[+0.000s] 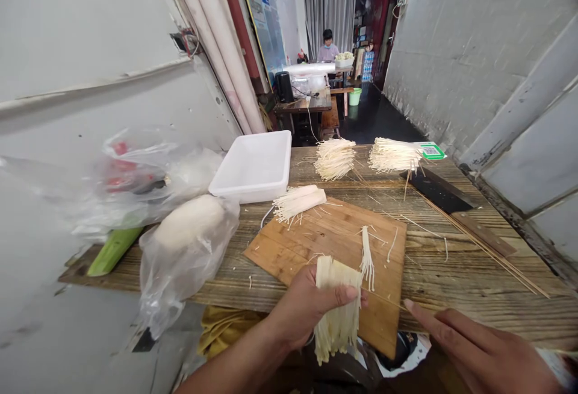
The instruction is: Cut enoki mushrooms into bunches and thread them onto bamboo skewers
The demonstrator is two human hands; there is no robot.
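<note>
My left hand [298, 303] grips a flattened bunch of enoki mushrooms [336, 322] over the near edge of a wooden cutting board [325, 231], thumb across its front. A thin bamboo skewer [386, 299] runs from the side of that bunch to the fingertips of my right hand [478, 340], which pinches its other end, index finger stretched along it. On the board lie a small enoki strand cluster [367, 258] and a larger enoki bunch [300, 203]. Two skewered piles of enoki, a left pile [335, 159] and a right pile [395, 156], rest at the table's far side.
A cleaver [442, 192] and loose bamboo skewers [497, 255] lie on the right. Left are a white plastic tub [255, 165], a bagged pale vegetable [192, 225], a green stalk [115, 252] and a plastic bag [135, 171]. A person [327, 49] is at the back.
</note>
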